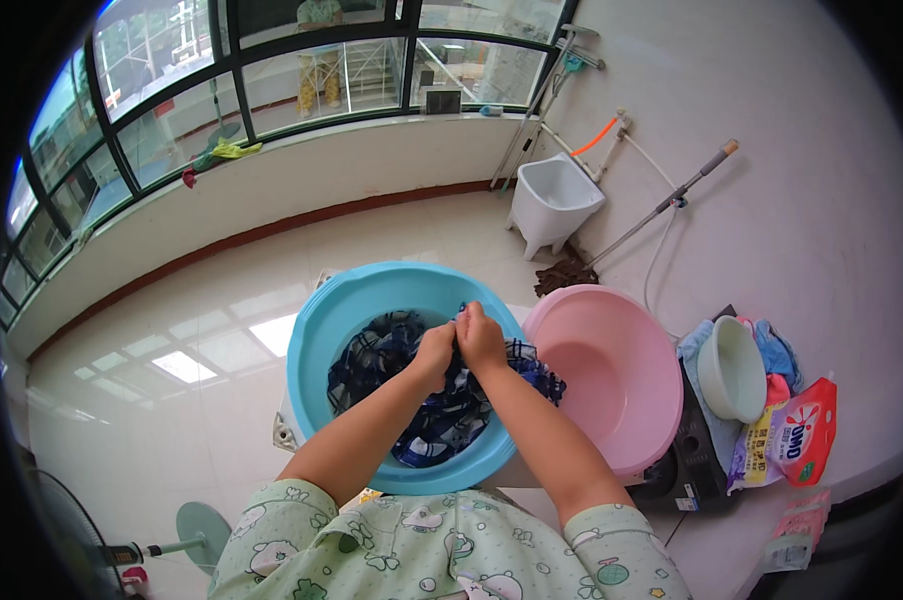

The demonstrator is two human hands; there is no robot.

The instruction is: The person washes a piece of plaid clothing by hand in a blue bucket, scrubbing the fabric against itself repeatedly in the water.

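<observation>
Dark blue plaid cloth lies wet in a light blue plastic basin before me. My left hand and my right hand meet above the basin, both closed on a part of this cloth. A bit of it shows over the fingertips. Some of the cloth drapes over the basin's right rim, under my right forearm, towards a pink plastic basin that stands beside the blue one. Water shows in the blue basin near the cloth; my forearms hide part of it.
Right of the pink basin are a small pale green basin, folded cloths and an OMO detergent bag. A white mop bucket and a mop stand by the wall. A fan's round base is at lower left.
</observation>
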